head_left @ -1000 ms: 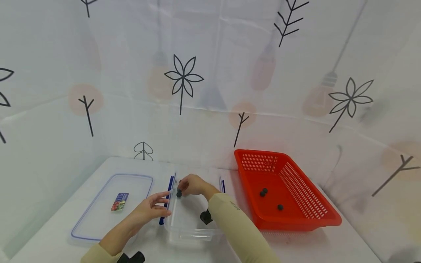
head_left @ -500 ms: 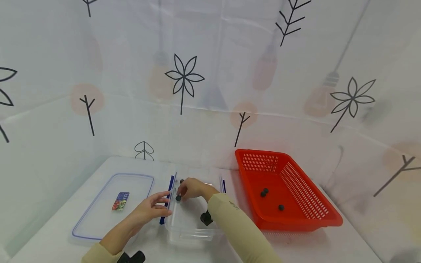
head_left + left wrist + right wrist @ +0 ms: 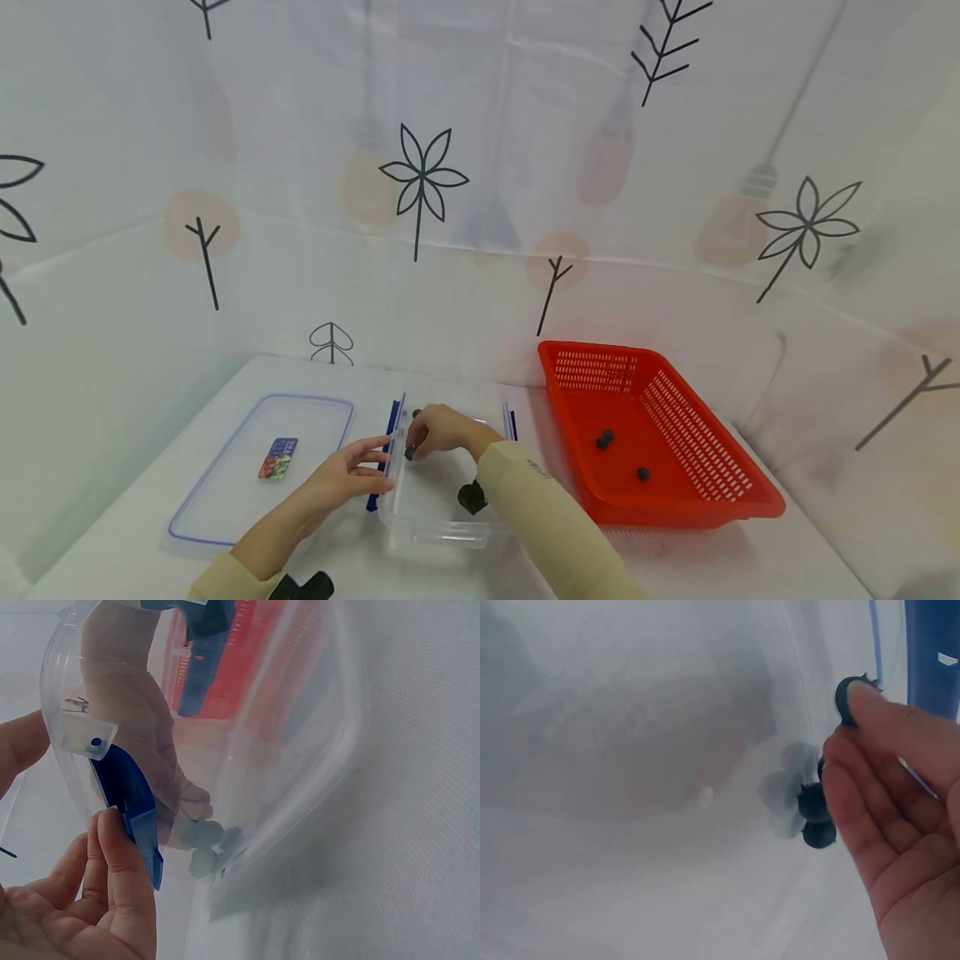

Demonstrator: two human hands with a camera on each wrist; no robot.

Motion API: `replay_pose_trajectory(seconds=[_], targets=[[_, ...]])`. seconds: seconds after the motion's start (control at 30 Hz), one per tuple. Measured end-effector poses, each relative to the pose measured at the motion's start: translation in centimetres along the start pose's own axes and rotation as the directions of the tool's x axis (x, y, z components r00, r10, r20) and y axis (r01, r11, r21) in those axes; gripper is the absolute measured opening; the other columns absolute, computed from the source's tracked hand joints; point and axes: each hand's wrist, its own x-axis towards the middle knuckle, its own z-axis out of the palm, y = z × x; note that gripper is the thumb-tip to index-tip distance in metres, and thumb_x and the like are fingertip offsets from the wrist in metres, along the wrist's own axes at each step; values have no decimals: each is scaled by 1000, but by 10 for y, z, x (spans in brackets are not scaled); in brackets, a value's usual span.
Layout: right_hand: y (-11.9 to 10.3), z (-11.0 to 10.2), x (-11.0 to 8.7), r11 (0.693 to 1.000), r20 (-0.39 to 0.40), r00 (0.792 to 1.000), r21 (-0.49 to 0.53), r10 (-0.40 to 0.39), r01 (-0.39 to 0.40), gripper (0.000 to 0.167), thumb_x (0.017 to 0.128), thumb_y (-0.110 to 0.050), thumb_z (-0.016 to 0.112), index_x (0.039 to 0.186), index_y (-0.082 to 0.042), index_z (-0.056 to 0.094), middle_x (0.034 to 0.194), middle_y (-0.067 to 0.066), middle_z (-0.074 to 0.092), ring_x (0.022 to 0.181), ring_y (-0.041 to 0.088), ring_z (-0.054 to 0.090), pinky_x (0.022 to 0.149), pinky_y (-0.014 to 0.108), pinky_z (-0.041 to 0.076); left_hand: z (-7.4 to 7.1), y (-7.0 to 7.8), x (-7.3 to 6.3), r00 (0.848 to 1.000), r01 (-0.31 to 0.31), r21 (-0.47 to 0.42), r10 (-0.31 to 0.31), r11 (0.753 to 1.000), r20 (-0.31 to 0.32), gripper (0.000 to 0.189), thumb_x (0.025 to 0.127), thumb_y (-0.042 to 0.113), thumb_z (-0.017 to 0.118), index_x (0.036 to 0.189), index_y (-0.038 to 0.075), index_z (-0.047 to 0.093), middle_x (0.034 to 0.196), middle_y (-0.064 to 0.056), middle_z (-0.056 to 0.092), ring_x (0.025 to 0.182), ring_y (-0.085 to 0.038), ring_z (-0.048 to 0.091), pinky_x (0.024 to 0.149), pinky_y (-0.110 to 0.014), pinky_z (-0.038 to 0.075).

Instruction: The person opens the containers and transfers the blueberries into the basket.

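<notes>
A clear plastic box (image 3: 438, 533) with blue side latches stands in front of me. Over its left inner side my right hand (image 3: 448, 429) pinches a blueberry (image 3: 843, 703) between thumb and fingertips. Several more blueberries (image 3: 816, 804) lie close below those fingers, partly hidden by them. Another blueberry (image 3: 416, 412) shows just beyond the hand in the head view. My left hand (image 3: 341, 479) is at the box's left outer side, fingers extended. In the left wrist view its fingertips touch the blue latch (image 3: 131, 787), and its thumb is against the clear rim.
To the right a red basket (image 3: 581, 487) with slotted walls holds several blueberries (image 3: 643, 474). The clear lid (image 3: 217, 483) with a blue edge lies flat on the left, bearing a colourful label (image 3: 278, 458). A patterned cloth (image 3: 480, 317) hangs behind the white table (image 3: 360, 567).
My right hand has shifted slightly nearer to me along the box's left side, uncovering more of a blueberry behind it. The left hand keeps its place.
</notes>
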Motion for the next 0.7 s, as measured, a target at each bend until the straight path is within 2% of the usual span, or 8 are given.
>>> replay_pose_trajectory(seconds=[0.23, 0.47, 0.7], targets=[[-3, -14, -9, 993, -50, 998, 108, -48, 54, 11, 79, -7, 74, 89, -10, 72, 78, -8, 63, 71, 7, 57, 68, 19, 49, 1, 1, -1, 1000, 19, 6, -19, 1000, -15, 70, 79, 19, 75, 139, 8, 40, 127, -13, 50, 101, -22, 53, 89, -44, 46], [-11, -36, -30, 987, -107, 992, 141, -65, 80, 14, 80, -8, 73, 94, -9, 72, 80, -6, 65, 73, 8, 59, 69, 20, 50, 3, -1, -1, 998, 34, 17, -33, 999, -46, 71, 77, 19, 76, 138, 8, 42, 125, -12, 52, 100, -21, 55, 87, -44, 47], [-15, -56, -56, 978, -158, 982, 161, -105, 130, 18, 83, -11, 71, 101, -7, 70, 85, -5, 65, 77, 9, 61, 74, 22, 51, 6, 2, -1, 995, 52, 23, -50, 998, -80, 70, 76, 17, 78, 137, 10, 45, 123, -10, 54, 98, -21, 55, 86, -45, 47]])
